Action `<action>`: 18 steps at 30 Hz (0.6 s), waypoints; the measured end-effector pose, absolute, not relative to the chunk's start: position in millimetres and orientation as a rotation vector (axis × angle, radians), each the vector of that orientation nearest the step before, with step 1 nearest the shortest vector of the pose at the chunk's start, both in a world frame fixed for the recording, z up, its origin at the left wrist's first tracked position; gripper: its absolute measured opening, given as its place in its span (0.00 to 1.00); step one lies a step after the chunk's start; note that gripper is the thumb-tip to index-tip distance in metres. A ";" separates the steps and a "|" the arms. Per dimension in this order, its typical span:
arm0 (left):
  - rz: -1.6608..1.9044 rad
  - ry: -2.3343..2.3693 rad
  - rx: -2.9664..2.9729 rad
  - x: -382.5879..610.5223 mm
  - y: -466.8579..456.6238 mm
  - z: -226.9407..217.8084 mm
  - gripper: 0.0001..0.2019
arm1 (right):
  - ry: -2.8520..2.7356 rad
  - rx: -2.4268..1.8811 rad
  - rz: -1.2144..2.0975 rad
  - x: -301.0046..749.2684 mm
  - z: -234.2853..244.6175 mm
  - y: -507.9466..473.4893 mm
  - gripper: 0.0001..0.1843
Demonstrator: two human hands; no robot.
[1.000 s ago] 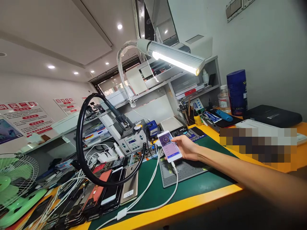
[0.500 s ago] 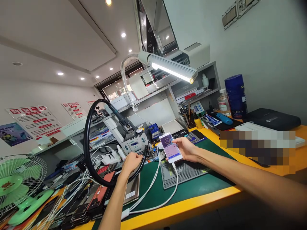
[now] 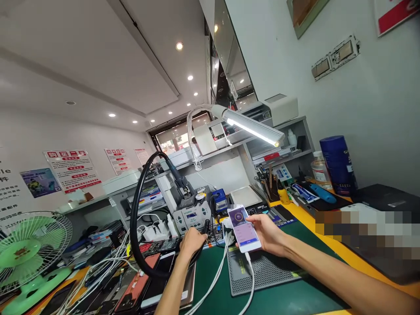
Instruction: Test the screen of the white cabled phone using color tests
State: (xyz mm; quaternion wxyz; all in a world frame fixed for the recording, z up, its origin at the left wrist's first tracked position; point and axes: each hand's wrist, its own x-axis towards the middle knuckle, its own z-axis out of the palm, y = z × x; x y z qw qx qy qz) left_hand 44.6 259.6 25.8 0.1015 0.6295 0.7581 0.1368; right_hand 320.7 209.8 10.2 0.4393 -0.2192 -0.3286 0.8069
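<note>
My right hand holds a white smartphone above a grey perforated mat. The phone's screen is lit with a purple display, and a white cable hangs from its lower end. My left hand reaches forward with its fingers curled near the black hose of a rework station and a circuit board lying on the green bench mat. What the left fingers hold, if anything, is hidden.
Rows of phones and tangled white cables lie at the left. A green fan stands at the far left. A lit desk lamp hangs over the bench. Shelves, tools, a blue canister and a black case line the back right.
My left hand came into view and reached to the black hose by the station. The view tilted up and shifted. My right hand kept hold of the phone.
</note>
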 end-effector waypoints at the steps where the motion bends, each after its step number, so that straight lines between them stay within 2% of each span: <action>1: 0.407 2.240 1.859 44.5 258.1 25.4 0.19 | -0.823 -0.536 2.003 320.5 9.9 209.7 0.16; 6: 0.500 2.248 1.865 46.1 250.3 21.8 0.14 | -0.847 -0.548 1.978 319.8 8.0 209.2 0.16; 18: 0.723 2.239 1.847 51.9 239.7 22.1 0.08 | -0.878 -0.531 1.965 312.8 -6.2 221.0 0.10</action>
